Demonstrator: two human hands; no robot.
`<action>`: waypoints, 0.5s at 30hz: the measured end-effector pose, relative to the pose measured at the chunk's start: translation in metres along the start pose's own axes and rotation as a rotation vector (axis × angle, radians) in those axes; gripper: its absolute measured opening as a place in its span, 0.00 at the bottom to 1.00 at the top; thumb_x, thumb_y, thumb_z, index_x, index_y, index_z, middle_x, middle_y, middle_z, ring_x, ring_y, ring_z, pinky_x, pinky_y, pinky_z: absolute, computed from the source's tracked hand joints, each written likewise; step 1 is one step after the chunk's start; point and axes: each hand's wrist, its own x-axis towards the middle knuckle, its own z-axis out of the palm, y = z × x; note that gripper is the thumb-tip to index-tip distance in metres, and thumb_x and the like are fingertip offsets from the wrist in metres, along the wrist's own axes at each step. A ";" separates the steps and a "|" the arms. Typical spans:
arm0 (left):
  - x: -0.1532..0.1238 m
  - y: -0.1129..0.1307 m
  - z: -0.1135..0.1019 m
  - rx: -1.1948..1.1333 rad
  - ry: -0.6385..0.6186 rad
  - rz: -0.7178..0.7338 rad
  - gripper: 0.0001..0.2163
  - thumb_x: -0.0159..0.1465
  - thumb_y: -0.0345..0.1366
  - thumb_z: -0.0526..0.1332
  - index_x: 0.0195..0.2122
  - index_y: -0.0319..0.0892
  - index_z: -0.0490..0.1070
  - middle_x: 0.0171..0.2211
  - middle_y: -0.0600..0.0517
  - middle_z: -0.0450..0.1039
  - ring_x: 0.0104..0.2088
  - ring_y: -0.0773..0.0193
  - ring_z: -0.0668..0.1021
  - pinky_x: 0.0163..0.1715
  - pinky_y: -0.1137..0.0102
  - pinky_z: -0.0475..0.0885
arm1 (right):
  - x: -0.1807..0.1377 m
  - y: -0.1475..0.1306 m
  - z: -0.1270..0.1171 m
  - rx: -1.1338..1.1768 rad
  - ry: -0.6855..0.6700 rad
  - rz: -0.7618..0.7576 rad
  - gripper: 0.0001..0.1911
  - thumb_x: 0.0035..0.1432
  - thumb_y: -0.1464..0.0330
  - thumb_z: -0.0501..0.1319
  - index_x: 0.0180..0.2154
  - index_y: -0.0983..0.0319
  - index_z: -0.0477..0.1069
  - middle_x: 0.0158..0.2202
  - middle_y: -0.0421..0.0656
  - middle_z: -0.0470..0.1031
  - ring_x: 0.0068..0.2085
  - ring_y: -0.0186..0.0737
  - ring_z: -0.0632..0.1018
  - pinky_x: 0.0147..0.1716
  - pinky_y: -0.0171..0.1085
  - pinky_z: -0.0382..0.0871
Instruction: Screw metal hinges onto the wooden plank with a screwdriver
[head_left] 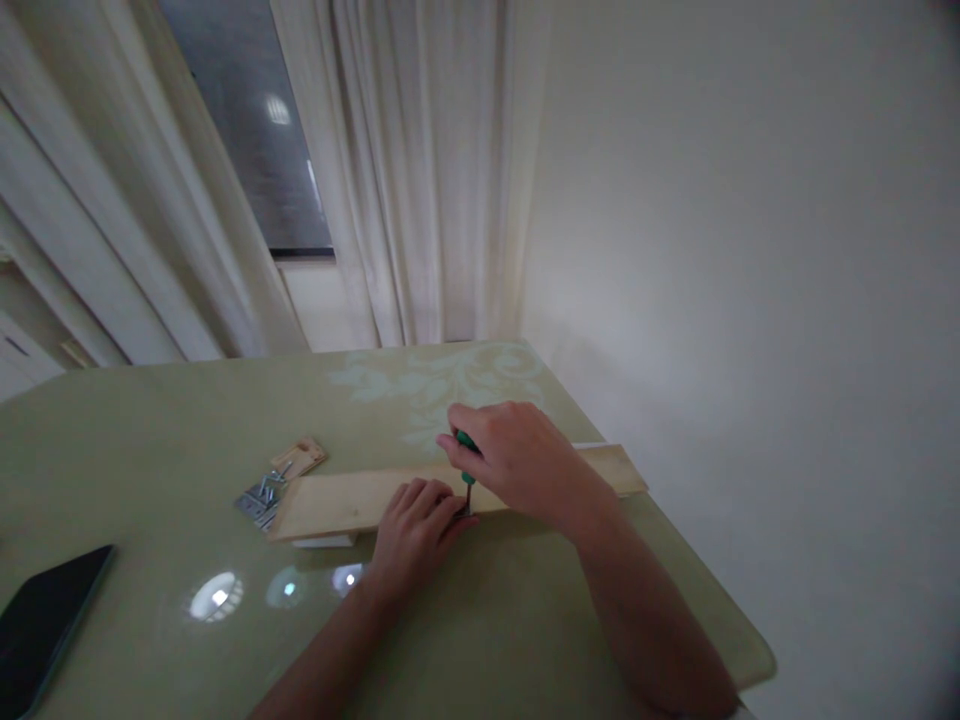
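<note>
Hands sit close together: the right hand (pixel 514 455) grips a green-handled screwdriver (pixel 469 479) nearly upright, while the left hand (pixel 412 525) rests on the wooden board (pixel 337 500), any pinch too small to tell. Its long axis runs left to right on the counter (pixel 187 430), the screwdriver's tip at the near edge.

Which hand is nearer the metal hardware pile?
Left: the left hand is on the board, right of the metal pile; the right hand, holding the screwdriver, is farther right.
</note>
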 end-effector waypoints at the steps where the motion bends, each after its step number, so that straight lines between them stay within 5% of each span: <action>1: 0.000 0.000 0.001 -0.006 0.002 -0.004 0.07 0.71 0.42 0.65 0.42 0.45 0.77 0.37 0.50 0.77 0.39 0.57 0.74 0.40 0.63 0.68 | 0.000 0.000 0.000 0.030 -0.004 -0.019 0.15 0.74 0.59 0.56 0.38 0.60 0.73 0.29 0.41 0.78 0.28 0.35 0.71 0.29 0.39 0.47; 15: 0.001 -0.001 0.011 0.009 0.029 0.007 0.06 0.70 0.42 0.67 0.40 0.47 0.76 0.36 0.51 0.75 0.37 0.57 0.73 0.37 0.61 0.66 | 0.001 0.003 0.000 0.223 -0.084 -0.139 0.15 0.76 0.61 0.54 0.37 0.61 0.71 0.34 0.41 0.76 0.37 0.39 0.75 0.40 0.36 0.61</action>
